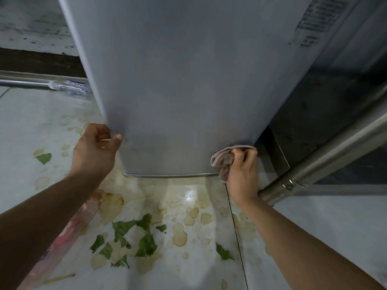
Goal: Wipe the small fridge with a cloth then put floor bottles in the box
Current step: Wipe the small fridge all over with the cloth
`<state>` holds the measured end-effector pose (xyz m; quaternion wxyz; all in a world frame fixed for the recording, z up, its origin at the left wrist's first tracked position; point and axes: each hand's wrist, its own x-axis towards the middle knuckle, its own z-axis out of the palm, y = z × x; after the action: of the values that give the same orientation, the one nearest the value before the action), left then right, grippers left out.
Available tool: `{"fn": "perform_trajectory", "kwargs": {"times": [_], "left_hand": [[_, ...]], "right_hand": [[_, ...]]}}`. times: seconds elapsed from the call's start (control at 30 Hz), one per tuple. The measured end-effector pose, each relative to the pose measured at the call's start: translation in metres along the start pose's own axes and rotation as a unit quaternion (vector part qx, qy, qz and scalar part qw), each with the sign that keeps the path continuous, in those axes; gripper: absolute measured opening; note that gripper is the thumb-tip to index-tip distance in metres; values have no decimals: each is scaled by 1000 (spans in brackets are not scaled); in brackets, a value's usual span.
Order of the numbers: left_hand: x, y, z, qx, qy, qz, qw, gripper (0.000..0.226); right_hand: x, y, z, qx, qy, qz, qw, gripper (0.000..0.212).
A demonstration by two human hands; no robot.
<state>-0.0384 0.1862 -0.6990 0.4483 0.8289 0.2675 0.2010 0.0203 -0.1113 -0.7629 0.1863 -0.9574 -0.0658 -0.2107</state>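
The small grey fridge (184, 80) fills the upper middle of the head view, seen from above down its front face. My right hand (243, 170) grips a bunched pinkish-grey cloth (224, 160) against the fridge's lower right corner. My left hand (95, 149) curls round the fridge's lower left edge, thumb on the front face. A clear plastic bottle (71, 88) lies on the floor behind the fridge's left side. A pinkish plastic thing (69, 233) lies under my left forearm, mostly hidden.
The white tiled floor (188, 258) carries yellow-brown spill stains (180, 235) and torn green leaf pieces (129, 237). A metal pipe frame (326, 155) runs diagonally at the right, beside a dark metal surface. A metal rod (23, 82) lies along the left wall.
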Motion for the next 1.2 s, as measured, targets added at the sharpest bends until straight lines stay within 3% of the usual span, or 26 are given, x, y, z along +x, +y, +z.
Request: {"fn": "perform_trajectory", "kwargs": {"times": [0.07,0.13,0.2,0.27,0.37,0.5,0.63,0.77,0.87,1.0,1.13,1.2], "left_hand": [[-1,-2,-1,2,-3,-18,1000,19],[-5,-6,-2,7,-13,-30,999,25],[-6,-12,0,14,-24,-37,999,27],[-7,-15,4,21,-29,-43,998,27],[-7,-16,10,37,-15,-39,998,25],[-8,-18,15,38,-3,-42,998,19],[-8,-20,15,33,-8,-36,999,19],[-3,-21,12,47,-21,-31,998,21],[-4,-23,9,44,-42,-45,997,24],[-9,-33,9,41,-89,-53,994,25],[-8,-37,6,32,-124,-52,990,31],[-6,-38,4,26,-127,-54,990,31]], "right_hand": [[-3,-2,-1,12,3,8,1000,36],[10,-12,-19,82,93,19,992,32],[31,-19,-42,133,191,63,971,41],[47,-21,-56,151,224,90,959,54],[48,-25,-51,117,197,115,967,61],[33,-15,-19,110,166,145,969,55],[10,2,17,128,21,228,965,52],[10,6,26,161,-98,311,931,49],[14,-9,21,135,-78,331,931,60],[-1,-74,23,129,-11,259,957,83],[-19,-114,40,88,-29,235,968,72],[-23,-118,40,126,-38,211,969,64]]}}
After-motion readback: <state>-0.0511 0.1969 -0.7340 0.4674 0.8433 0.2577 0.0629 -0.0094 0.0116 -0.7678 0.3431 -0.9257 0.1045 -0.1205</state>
